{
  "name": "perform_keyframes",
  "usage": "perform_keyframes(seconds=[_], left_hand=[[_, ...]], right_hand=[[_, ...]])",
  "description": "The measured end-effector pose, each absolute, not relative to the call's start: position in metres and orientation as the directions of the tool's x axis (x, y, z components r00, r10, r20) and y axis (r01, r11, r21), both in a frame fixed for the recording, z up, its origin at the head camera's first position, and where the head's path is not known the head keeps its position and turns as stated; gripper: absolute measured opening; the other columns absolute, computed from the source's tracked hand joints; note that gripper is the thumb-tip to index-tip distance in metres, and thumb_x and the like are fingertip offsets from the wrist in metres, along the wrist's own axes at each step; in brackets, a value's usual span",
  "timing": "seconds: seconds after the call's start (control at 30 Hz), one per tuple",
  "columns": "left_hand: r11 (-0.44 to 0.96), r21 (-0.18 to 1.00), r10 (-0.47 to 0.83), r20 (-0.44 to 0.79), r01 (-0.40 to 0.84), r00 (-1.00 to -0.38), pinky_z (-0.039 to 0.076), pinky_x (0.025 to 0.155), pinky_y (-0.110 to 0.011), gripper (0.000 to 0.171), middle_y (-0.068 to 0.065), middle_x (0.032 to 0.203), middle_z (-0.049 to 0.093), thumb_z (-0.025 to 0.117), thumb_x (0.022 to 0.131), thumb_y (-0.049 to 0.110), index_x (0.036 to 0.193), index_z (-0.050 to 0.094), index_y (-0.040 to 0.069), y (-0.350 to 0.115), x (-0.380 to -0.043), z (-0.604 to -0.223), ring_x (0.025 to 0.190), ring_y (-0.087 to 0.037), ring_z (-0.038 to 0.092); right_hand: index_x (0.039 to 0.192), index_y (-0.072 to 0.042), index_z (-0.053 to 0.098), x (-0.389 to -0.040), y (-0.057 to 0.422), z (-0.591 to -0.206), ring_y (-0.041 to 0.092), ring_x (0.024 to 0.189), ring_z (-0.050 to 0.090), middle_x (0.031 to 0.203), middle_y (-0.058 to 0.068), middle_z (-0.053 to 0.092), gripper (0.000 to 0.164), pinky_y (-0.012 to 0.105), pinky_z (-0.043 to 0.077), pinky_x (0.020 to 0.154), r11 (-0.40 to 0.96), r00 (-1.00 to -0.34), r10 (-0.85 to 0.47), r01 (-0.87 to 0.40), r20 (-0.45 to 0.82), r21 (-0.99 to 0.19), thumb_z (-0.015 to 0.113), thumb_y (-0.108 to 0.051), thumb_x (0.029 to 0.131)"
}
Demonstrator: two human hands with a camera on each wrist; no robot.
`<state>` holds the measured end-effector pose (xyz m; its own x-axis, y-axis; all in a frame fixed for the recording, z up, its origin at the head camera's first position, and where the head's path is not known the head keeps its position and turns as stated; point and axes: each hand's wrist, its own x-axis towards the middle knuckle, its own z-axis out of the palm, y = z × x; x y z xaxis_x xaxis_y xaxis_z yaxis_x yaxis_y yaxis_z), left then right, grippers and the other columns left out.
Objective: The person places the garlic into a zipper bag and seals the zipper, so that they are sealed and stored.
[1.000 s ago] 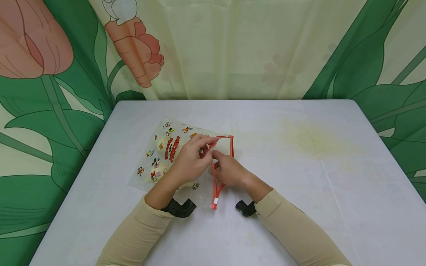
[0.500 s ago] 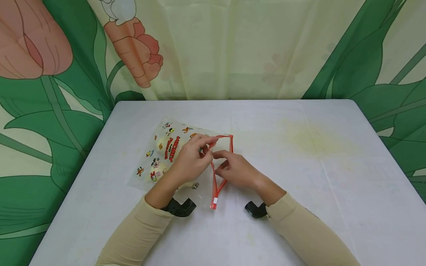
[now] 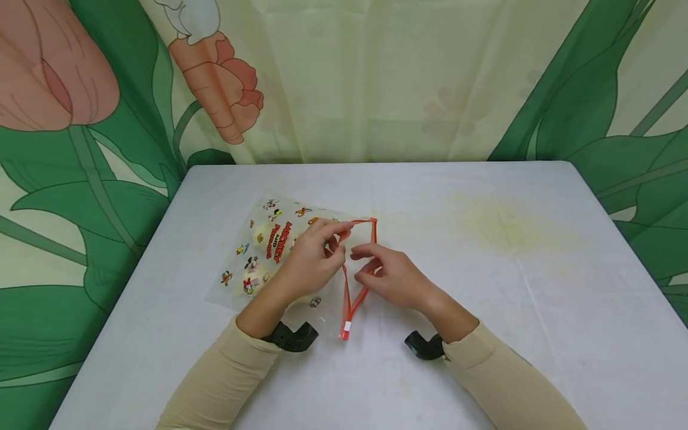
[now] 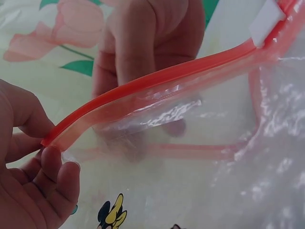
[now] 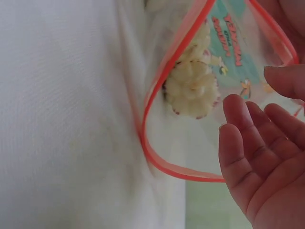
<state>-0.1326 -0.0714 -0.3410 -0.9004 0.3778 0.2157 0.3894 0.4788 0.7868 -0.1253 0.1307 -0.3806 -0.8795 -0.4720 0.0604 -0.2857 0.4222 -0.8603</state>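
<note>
A clear plastic zip bag (image 3: 236,295) printed with cartoon figures lies on the table, its mouth gaping to the right. My left hand (image 3: 314,257) pinches the red zip edge (image 4: 143,86) between thumb and fingers and holds it up. Just right of the mouth is my right hand (image 3: 398,275), fingers loosely bent and nothing in them. In the left wrist view, that hand (image 4: 143,43) shows behind the raised edge. A white slider (image 3: 347,326) sits at the near end of the zip. Inside the bag are cream-coloured, flower-shaped pieces (image 5: 190,90) with dark reddish specks.
A white cloth covers the table (image 3: 484,257), with a faint yellowish stain (image 3: 500,221) at the right. Behind its far edge hangs a curtain (image 3: 398,83) with printed leaves and flowers. Black wrist cameras (image 3: 292,335) are worn below both hands.
My right hand has drawn back to the right, from inside the bag's mouth to just beside it, its fingers spreading apart. The left hand and bag have stayed in place.
</note>
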Motion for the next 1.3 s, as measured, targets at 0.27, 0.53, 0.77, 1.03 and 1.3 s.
perform_keyframes(seconds=[0.27,0.53,0.77,1.03,1.3], left_hand=[[0.477,0.781,0.388,0.225,0.403,-0.894,0.051,0.074,-0.03,0.042,-0.009,0.113,0.056,0.059,0.092,0.001,0.134,0.062,0.003,-0.073,-0.133,-0.343,0.086,-0.018,0.055],[0.483,0.78,0.359,0.238,0.397,-0.903,0.053,0.076,-0.032,0.041,-0.008,0.116,0.058,0.061,0.093,0.003,0.134,0.061,0.003,-0.075,-0.132,-0.344,0.088,-0.018,0.056],[0.459,0.793,0.356,0.25,0.401,-0.901,0.054,0.078,-0.034,0.04,-0.011,0.118,0.059,0.06,0.092,0.001,0.132,0.061,0.0,-0.077,-0.131,-0.343,0.087,-0.018,0.057],[0.454,0.79,0.365,0.258,0.413,-0.894,0.054,0.077,-0.035,0.039,-0.015,0.118,0.059,0.06,0.092,0.001,0.131,0.062,-0.001,-0.079,-0.129,-0.343,0.087,-0.018,0.056],[0.462,0.772,0.368,0.281,0.436,-0.886,0.052,0.074,-0.033,0.039,-0.012,0.115,0.059,0.06,0.091,0.0,0.13,0.063,0.001,-0.081,-0.128,-0.343,0.083,-0.016,0.055]], right_hand=[[0.127,0.001,0.062,-0.112,0.134,-0.372,0.013,0.093,0.068,0.124,0.013,0.065,0.036,0.034,0.055,0.084,0.328,-0.849,-0.509,-0.342,0.14,-0.881,0.067,-0.008,0.093],[0.125,0.001,0.063,-0.106,0.132,-0.371,0.014,0.092,0.068,0.121,0.015,0.066,0.033,0.033,0.056,0.084,0.291,-0.833,-0.531,-0.354,0.157,-0.889,0.067,-0.007,0.093],[0.126,-0.001,0.063,-0.105,0.131,-0.372,0.013,0.092,0.068,0.12,0.013,0.066,0.034,0.032,0.055,0.083,0.292,-0.829,-0.541,-0.345,0.144,-0.892,0.067,-0.008,0.094],[0.128,-0.001,0.063,-0.105,0.131,-0.372,0.014,0.093,0.068,0.121,0.013,0.066,0.035,0.035,0.055,0.084,0.334,-0.827,-0.538,-0.388,0.164,-0.859,0.068,-0.008,0.093],[0.13,-0.004,0.064,-0.111,0.13,-0.373,0.012,0.091,0.067,0.119,0.01,0.063,0.037,0.034,0.056,0.081,0.381,-0.814,-0.547,-0.453,0.198,-0.806,0.066,-0.008,0.093]])
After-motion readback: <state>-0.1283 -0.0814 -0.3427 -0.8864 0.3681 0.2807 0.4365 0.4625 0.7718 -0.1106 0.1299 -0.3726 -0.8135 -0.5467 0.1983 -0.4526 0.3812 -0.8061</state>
